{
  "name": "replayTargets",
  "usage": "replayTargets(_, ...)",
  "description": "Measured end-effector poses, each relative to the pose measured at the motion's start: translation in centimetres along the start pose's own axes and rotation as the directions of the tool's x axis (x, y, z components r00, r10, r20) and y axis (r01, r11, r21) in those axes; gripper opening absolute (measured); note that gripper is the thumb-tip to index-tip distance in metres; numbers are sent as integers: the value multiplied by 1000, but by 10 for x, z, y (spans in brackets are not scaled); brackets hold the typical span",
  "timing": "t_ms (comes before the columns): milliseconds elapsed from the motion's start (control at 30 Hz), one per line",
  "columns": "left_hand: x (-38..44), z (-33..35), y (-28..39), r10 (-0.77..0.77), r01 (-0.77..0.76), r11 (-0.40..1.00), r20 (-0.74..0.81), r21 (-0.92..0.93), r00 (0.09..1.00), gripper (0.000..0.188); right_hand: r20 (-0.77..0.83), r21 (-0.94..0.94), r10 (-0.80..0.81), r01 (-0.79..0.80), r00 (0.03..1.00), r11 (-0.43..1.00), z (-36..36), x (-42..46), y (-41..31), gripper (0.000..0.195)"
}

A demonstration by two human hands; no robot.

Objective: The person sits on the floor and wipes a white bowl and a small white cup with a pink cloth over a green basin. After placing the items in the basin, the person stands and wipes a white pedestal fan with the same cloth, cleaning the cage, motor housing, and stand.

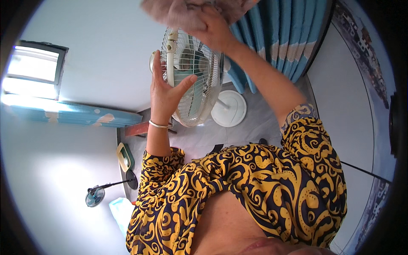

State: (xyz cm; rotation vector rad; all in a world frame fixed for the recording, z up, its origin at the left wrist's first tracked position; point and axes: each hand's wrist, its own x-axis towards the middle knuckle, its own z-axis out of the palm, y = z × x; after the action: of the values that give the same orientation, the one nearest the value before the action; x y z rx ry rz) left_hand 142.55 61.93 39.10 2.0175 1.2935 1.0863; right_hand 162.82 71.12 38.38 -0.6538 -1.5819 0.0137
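Note:
My left hand [167,84] straddles the rim of a pedestal fan [199,73], thumb over the wire guard and fingers on the back side. It wears a pale bangle [161,124] at the wrist. Bunched in my right hand [216,32] is a greyish-pink cloth [172,14], held at the top of the fan guard and cut off by the picture's upper edge. Teal blades show through the wires. The fan's round white base [229,110] stands on the floor below. Some of my right fingers are hidden in the cloth.
Blue curtains [280,41] hang behind the fan, close to my right arm. A pale panel with a printed picture [344,89] is on the right. Further left are a reddish bench [137,128], a green and yellow object [125,157] and a second stand fan [95,196].

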Motion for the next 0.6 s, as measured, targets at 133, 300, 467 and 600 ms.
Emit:
replayTargets(133,-16,-20,-8,-21,23,999,65,-27,998,99,-50,-58,-1,-2,999,998,10,-65,-36,43)
replayTargets(300,-17,-47,-17,-57,85,958,108,-275,993,96,131,-33,238,-236,962,971,15,-170,-35,31)
replayTargets(467,-4,-71,-49,-119,148,933,106,-329,987,94,272,-17,903,-937,332,350,10,-299,-3,31)
replayTargets(600,-16,-72,-44,-12,48,975,166,-216,986,91,188,567,951,-818,247,101,-29,-242,-22,34)
